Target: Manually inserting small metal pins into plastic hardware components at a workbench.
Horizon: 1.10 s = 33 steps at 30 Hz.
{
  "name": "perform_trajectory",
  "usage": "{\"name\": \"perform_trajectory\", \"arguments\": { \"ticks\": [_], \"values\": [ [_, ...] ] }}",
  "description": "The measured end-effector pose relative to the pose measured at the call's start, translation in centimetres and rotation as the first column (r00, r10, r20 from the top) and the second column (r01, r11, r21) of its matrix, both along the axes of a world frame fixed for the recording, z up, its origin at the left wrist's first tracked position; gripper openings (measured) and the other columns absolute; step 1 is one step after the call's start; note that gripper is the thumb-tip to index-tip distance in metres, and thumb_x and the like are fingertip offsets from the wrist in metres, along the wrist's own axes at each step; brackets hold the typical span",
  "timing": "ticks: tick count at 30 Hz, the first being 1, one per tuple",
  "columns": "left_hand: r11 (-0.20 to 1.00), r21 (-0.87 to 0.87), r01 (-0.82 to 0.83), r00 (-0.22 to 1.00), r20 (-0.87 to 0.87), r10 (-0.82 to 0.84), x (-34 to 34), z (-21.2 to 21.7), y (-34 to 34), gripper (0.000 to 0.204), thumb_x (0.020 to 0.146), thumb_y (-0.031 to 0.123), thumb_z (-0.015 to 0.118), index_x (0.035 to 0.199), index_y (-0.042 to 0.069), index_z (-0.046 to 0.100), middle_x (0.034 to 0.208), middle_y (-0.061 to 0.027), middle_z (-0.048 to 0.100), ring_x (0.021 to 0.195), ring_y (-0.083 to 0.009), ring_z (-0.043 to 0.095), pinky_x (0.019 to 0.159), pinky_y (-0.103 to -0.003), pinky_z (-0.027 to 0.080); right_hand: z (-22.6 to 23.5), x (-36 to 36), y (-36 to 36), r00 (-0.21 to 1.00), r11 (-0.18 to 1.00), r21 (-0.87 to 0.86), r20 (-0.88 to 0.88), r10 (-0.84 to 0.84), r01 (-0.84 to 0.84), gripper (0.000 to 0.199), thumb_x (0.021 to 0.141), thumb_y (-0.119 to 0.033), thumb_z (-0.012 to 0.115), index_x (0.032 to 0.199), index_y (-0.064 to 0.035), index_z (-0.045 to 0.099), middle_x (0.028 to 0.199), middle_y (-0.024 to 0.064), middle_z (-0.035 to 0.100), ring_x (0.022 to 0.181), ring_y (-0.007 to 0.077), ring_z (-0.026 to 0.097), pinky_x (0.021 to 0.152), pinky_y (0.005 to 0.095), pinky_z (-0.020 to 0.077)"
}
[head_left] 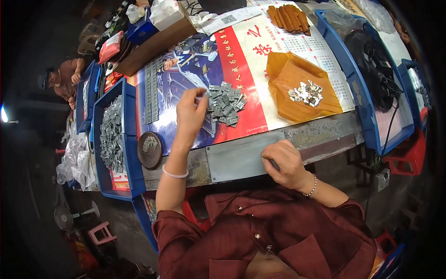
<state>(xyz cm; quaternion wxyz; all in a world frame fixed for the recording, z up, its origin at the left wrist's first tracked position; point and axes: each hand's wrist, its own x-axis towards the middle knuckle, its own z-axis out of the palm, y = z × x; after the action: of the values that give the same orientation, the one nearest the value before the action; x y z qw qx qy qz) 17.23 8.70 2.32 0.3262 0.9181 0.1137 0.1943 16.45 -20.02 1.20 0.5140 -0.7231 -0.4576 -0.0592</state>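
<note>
My left hand [189, 111] reaches over the printed sheet, its fingertips at the left edge of a loose pile of small grey rectangular parts [227, 104]. Finger and thumb look slightly apart; nothing shows between them. Above the right end of a flat grey metal plate [234, 158] at the table's near edge, my right hand [284, 162] is closed. A small dark grey part [275, 164] shows between its thumb and curled fingers, mostly covered by them. Beyond this hand, small shiny metal pieces [306, 93] lie on an opened sheet of brown paper [283, 69].
A blue bin [134, 153] full of grey parts stands left, beside a round brown dish [149, 162] of tiny pieces. Grey strips [152, 88] lie on the sheet. Brown bundles [289, 19] sit far right, near a blue tray [360, 102] with black material. Another person [67, 79] is far left.
</note>
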Motion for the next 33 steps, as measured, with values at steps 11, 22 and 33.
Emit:
{"name": "perform_trajectory", "arguments": {
  "ticks": [11,22,33],
  "values": [
    [0.99,-0.077,0.118,0.91,-0.39,-0.139,5.5,-0.2,2.4,0.023,0.078,0.022,0.071,0.082,0.0,0.064,0.075,-0.0138,0.065,0.07,-0.0248,0.063,0.065,-0.035,0.047,0.3,-0.4,0.2,0.999,0.999,-0.033,0.031,-0.023,0.024,0.017,0.071,0.004,0.066,0.086,-0.0029,0.058,0.08,0.0084,0.06,0.07,0.0264,0.057,0.067,0.0357,0.0441],
    [0.633,-0.769,0.085,0.996,0.043,-0.081,-2.9,5.0,-1.0,0.025,0.09,0.013,0.061,0.112,0.0,0.064,0.091,0.0001,0.063,0.078,-0.0044,0.052,0.067,-0.019,0.039,0.0,-0.6,0.1,0.999,0.997,-0.071,0.021,-0.025,0.027,0.013,0.076,-0.003,0.065,0.087,-0.0035,0.058,0.082,0.0091,0.06,0.077,0.0269,0.059,0.073,0.036,0.0442],
    [-0.173,-0.974,0.143,0.985,0.123,0.121,-12.5,3.0,-9.8,0.014,0.094,0.013,0.058,0.104,0.007,0.05,0.093,-0.006,0.061,0.076,-0.0167,0.067,0.061,-0.025,0.055,2.6,-3.7,2.5,0.728,0.986,0.128,-0.664,0.168,-0.112,0.019,0.087,-0.006,0.061,0.104,0.0016,0.057,0.091,0.0084,0.065,0.079,0.0139,0.061,0.072,0.0267,0.0488]
  ]
}}
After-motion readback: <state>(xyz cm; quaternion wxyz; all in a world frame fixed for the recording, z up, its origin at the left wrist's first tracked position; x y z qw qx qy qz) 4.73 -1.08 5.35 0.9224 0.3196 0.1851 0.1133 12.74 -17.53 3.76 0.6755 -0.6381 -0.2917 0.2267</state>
